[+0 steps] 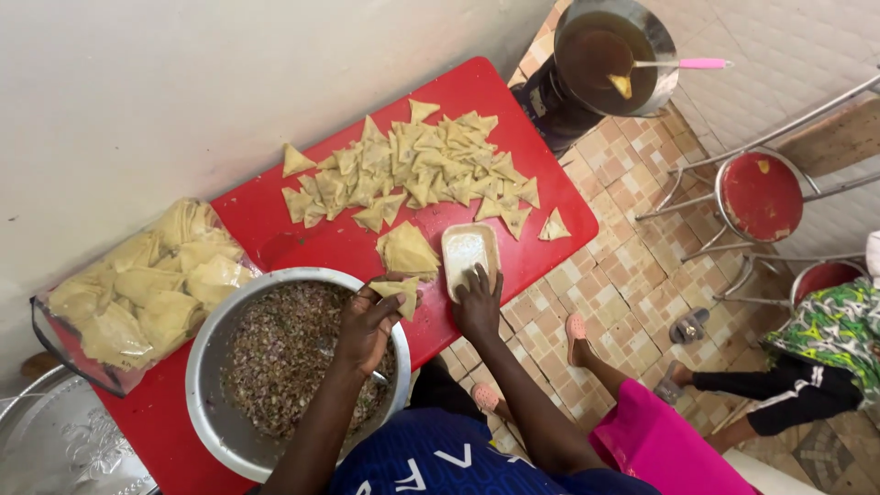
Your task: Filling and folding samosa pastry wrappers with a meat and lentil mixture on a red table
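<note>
1. The long red rectangular table (pixel 302 240) runs from the lower left up to the upper right, and both hands work over its near edge.
2. The round metal bowl of brown minced filling (pixel 275 362) sits under and left of the left hand's fingers; its near rim is hidden by the forearm and blue shirt.
3. The clear plastic bag of pale pastry sheets (pixel 137 293) lies well left of the fingers, its far end cut off against the wall.
4. The heap of folded tan triangular pastries (pixel 422 170) is spread beyond the fingertips of both hands, stretching along the table's length.
5. The dark pan of oil (pixel 607 50) with a pink-handled spoon (pixel 683 63) stands far beyond the right fingers, off the table's end.
6. The small stack of pastry wrappers (pixel 408 249) lies just beyond the left fingertips.
7. The small white rectangular dish of pale paste (pixel 468 255) has its long axis running away from the person; the right hand (pixel 478 307) touches its near end, fingers loosely spread, fingertips on the rim or inside. I cannot tell which.
8. The left hand (pixel 365 325) pinches a folded tan pastry cone (pixel 396 291) between thumb and curled fingers. The cone's broad edge lies crosswise, and its lower tip is hidden in the grip.
</note>
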